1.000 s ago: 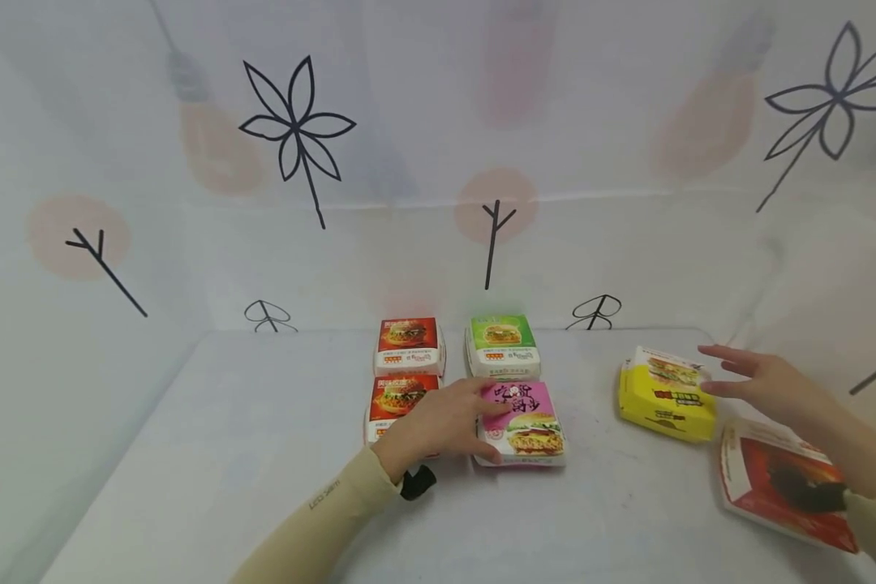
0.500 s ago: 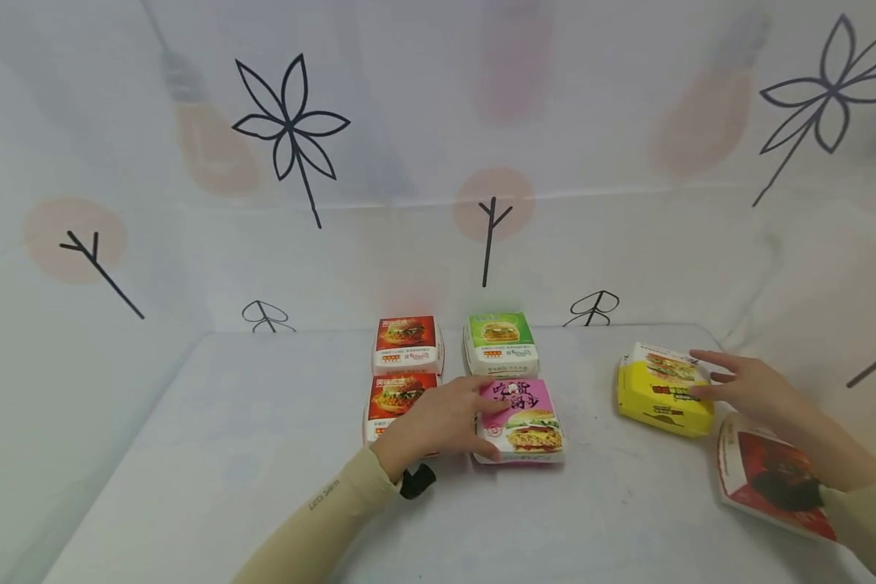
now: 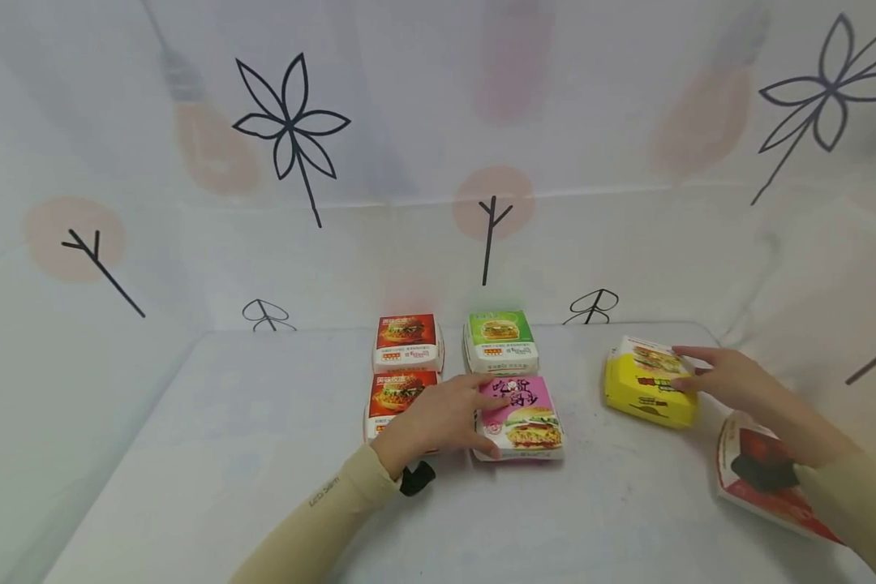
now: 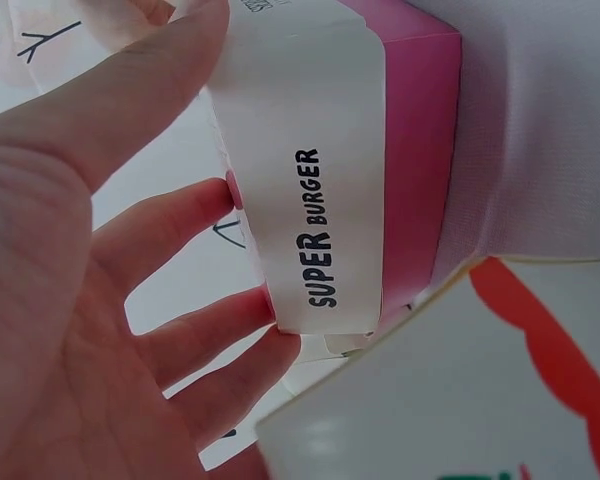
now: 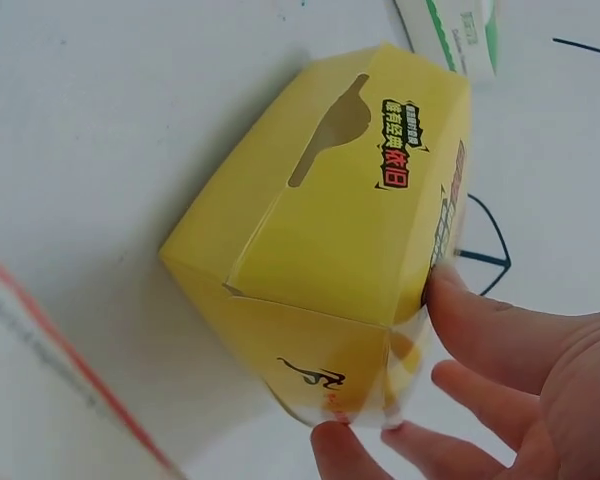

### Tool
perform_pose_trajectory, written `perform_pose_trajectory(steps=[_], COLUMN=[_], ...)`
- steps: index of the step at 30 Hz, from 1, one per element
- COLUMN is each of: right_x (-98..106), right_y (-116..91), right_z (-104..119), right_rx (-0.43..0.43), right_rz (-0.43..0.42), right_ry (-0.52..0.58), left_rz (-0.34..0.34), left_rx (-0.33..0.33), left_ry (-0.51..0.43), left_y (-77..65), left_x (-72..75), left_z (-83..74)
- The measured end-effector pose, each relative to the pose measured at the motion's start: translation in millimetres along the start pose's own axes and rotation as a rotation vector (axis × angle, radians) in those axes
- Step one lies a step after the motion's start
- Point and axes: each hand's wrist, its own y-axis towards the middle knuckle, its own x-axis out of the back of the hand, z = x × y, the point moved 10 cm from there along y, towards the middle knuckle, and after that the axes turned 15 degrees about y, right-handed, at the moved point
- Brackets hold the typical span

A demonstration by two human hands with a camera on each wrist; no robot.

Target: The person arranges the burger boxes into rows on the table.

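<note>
Yellow burger box (image 3: 642,385) sits on the worktop, right of centre in the head view, top up, turned a bit askew. Cut-out slot in one yellow side, seen in the right wrist view. Right hand (image 3: 737,389) is on its right end: thumb (image 5: 500,330) touching by the top edge, other fingers around the end and partly hidden. Grip is spread across that end; can't tell if it pinches the box or only touches it.

Pink burger box (image 3: 529,422) lies left of the yellow one, apart from it, flat, burger print up. Left hand (image 3: 445,414) reaches over its left side, grip spread wide, fingers long and apart, fingertips touching the box, not wrapped round it. Left wrist view shows "SUPER BURGER" on a white panel.

Green box (image 3: 501,341) directly behind the pink one. Front red box (image 3: 397,397) left of pink, partly covered by the left hand; rear red box (image 3: 407,341) right behind it. These four make a two-by-two block.

Tilted-looking red box (image 3: 762,503) at far right, nearer the person, just beside the yellow box, partly under the right sleeve (image 3: 854,503). Left sleeve (image 3: 343,511) same beige, small lettering. Pale worktop (image 3: 263,454); white cloth backdrop (image 3: 380,259) behind, dark line flowers and peach patches.
</note>
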Motion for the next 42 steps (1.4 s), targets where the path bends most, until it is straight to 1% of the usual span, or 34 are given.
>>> perform_pose_trajectory(steps=[5,11,16,19,22,25,27,30,34,36,39,42], right_x=[-5.1,-9.7,-15.1,-18.7,-21.1,-24.3,-26.2,-29.1,-34.2,-37.0,-38.0,-42.0], right_y=[10.1,21.5,31.7,39.8,46.8,51.6,53.5,54.4,54.8,54.7,53.9,56.5], right_z=[11.5,23.1,30.4,32.0,34.0,39.3,42.2,44.9,47.1,49.3,51.7,55.3], right_rx=[0.031,0.035,0.036,0.033,0.033,0.065,0.092,0.13,0.151,0.164,0.173,0.178], right_rz=[-0.008,-0.021,-0.027,-0.034,-0.045,-0.04,-0.035,-0.032,-0.023,-0.008,-0.01,-0.01], right_ry=[0.002,0.03,0.11,0.132,0.143,0.165,0.188,0.227,0.289,0.303,0.305,0.318], left_rz=[-0.001,-0.002,-0.006,-0.006,-0.017,-0.027,-0.032,-0.036,-0.039,-0.043,-0.033,-0.023], left_rx=[-0.009,-0.012,-0.017,-0.02,-0.018,-0.013,-0.029,-0.071,-0.142,-0.161,-0.164,-0.143], left_ry=[0.005,-0.011,-0.034,-0.053,-0.071,-0.105,-0.153,-0.282,-0.441,-0.49,-0.587,-0.647], left_y=[-0.2,-1.0,-0.7,0.4,3.6,9.7,17.0,32.3,58.8,74.2,98.7,116.6], left_x=[1.0,4.0,4.0,4.8,10.1,19.6,26.0,33.2,42.3,46.2,47.4,45.6], left_z=[0.3,-0.5,-0.4,1.0,4.9,10.0,10.6,8.5,0.9,-3.4,-10.6,-14.4])
